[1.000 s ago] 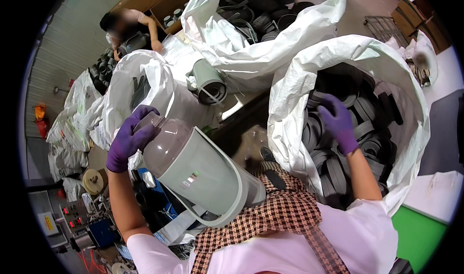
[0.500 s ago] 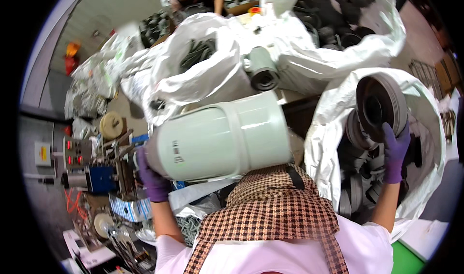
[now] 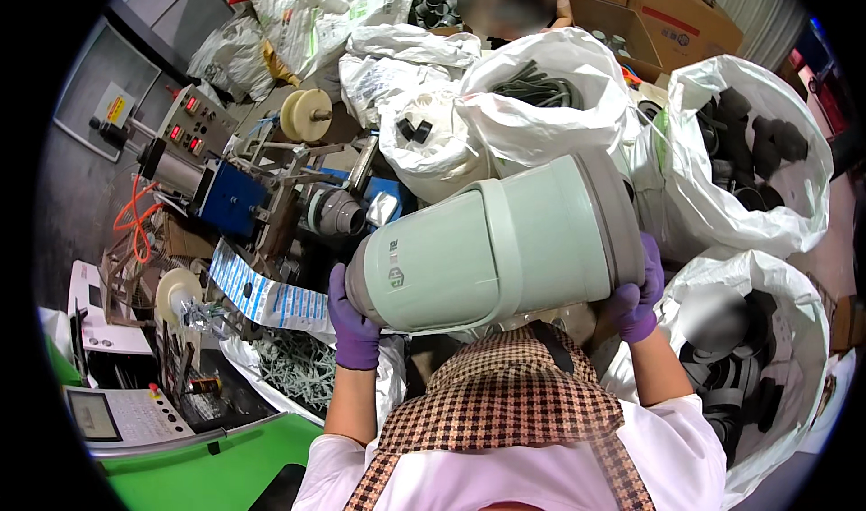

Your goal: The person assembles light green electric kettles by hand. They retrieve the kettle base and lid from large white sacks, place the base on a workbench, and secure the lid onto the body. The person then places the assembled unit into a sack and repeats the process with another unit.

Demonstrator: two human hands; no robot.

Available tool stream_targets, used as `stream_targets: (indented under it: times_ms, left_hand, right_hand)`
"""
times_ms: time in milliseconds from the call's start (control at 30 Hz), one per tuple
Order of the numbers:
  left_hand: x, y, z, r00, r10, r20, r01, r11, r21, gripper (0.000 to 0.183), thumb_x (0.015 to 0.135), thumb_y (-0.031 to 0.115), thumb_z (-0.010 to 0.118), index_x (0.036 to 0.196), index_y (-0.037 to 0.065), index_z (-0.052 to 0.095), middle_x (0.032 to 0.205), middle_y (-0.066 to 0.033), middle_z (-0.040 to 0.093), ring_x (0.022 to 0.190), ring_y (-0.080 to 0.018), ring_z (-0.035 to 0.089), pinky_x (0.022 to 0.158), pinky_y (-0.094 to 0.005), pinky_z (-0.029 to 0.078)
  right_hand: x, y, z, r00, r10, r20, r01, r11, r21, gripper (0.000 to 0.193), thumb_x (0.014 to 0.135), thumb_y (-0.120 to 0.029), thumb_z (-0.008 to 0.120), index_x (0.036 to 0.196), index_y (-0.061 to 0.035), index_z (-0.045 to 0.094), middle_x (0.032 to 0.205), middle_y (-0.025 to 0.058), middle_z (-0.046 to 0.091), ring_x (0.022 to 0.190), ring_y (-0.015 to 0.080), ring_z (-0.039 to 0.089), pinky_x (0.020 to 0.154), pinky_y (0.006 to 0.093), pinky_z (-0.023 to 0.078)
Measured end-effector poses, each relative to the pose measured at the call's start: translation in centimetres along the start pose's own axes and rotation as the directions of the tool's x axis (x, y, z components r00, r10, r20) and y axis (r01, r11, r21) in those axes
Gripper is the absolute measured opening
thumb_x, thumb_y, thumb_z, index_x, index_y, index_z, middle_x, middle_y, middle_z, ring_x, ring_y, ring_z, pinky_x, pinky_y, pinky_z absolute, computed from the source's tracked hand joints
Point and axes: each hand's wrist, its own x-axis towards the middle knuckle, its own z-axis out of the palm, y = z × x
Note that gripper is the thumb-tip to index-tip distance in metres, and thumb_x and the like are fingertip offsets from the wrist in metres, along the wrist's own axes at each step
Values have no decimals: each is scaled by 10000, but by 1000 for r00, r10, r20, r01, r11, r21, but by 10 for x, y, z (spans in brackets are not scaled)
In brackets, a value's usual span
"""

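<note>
A large pale-green jug (image 3: 451, 263) with a side handle (image 3: 496, 240) lies on its side in front of my apron. My left hand (image 3: 354, 326), in a purple glove, is closed round the narrow grey neck end (image 3: 357, 281). A wide grey base cup (image 3: 616, 218) sits over the jug's right end. My right hand (image 3: 642, 290), also gloved, grips the rim of this cup, with the fingers partly hidden behind it. The jug tilts, its right end pointing up and away.
At left stands a blue-and-grey printing machine (image 3: 230, 195) holding a smaller jug part (image 3: 334, 211). White sacks of grey parts (image 3: 713, 213) line the back and right. A green-edged bench (image 3: 225, 461) is at lower left. A co-worker (image 3: 514, 6) sits beyond the sacks.
My right hand has brought the grey base cup from over the right sack onto the jug's wide end. The jug sits further right in view, and my view has turned left.
</note>
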Motion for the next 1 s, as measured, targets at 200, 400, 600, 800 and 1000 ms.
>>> stream_targets:
  times_ms: [200,400,600,800,1000]
  left_hand:
    - [26,61,25,969,240,-58,-206,915,347,292,1000,203,540,1223,21,587,1263,-135,618,1147,-258,601,1006,-395,465]
    - [70,184,135,942,331,58,-334,905,265,480,976,311,477,1269,-57,570,1269,-180,582,1151,-246,573,1010,-364,430]
    - [193,220,314,642,717,270,-718,686,-116,511,1058,375,392,1380,-1,518,1402,-125,542,1311,-215,487,1127,-368,324]
    - [150,168,407,747,557,363,-452,826,-338,339,918,107,503,1234,-5,555,1322,-146,531,1246,-219,494,1078,-324,362]
    - [79,37,371,825,168,539,-425,813,398,196,1007,-2,510,1170,-28,615,1149,-147,588,1034,-224,632,855,-358,578]
  right_hand:
    - [-18,24,24,946,322,-35,-323,944,-68,629,1045,-494,382,1266,58,588,1172,194,647,1025,306,640,893,380,497]
    - [-36,101,37,693,716,80,-630,548,549,557,1079,-385,360,1459,21,404,1440,121,502,1298,218,500,1086,362,394]
    - [117,208,-51,807,532,-256,-391,807,442,507,1067,-376,405,1466,-64,428,1456,94,502,1313,265,502,1126,397,387]
    - [253,381,-97,653,757,44,-195,112,974,613,988,-541,443,1442,-132,484,1485,117,490,1335,315,490,1137,515,366]
    - [196,639,-65,426,879,-215,-301,362,882,625,965,-558,409,1415,-134,498,1473,88,501,1323,298,480,1109,457,365]
